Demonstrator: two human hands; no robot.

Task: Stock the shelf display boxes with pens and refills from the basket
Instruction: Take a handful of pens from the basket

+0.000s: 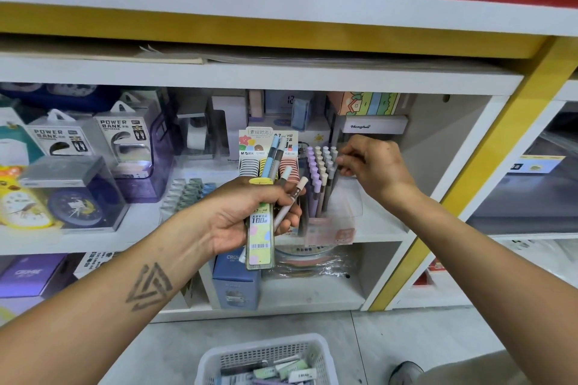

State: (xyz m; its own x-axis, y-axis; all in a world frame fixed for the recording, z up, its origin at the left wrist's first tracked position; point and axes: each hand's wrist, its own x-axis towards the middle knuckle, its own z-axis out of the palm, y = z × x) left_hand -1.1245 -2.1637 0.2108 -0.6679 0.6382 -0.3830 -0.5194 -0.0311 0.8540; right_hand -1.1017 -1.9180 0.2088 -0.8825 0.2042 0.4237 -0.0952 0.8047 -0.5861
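My left hand (247,212) grips a bundle in front of the shelf: a flat pack of lead refills (260,237) with a yellow cap, plus several pastel pens (283,191) fanned upward. My right hand (372,166) reaches over a clear display box (331,228) on the shelf, its fingertips pinching the top of one pen in the rows of purple, cream and grey pens (320,172) standing there. Behind stands a carded display box of ringed refills (266,153). The white basket (215,359) sits on the floor below, holding several packs.
Power bank boxes (119,137) and boxed clocks (75,197) fill the shelf's left side. A row of grey-green clips (187,194) lies beside the display. Boxes sit on the lower shelf (237,281). A yellow post (488,166) borders the bay on the right. A shoe (406,372) is by the basket.
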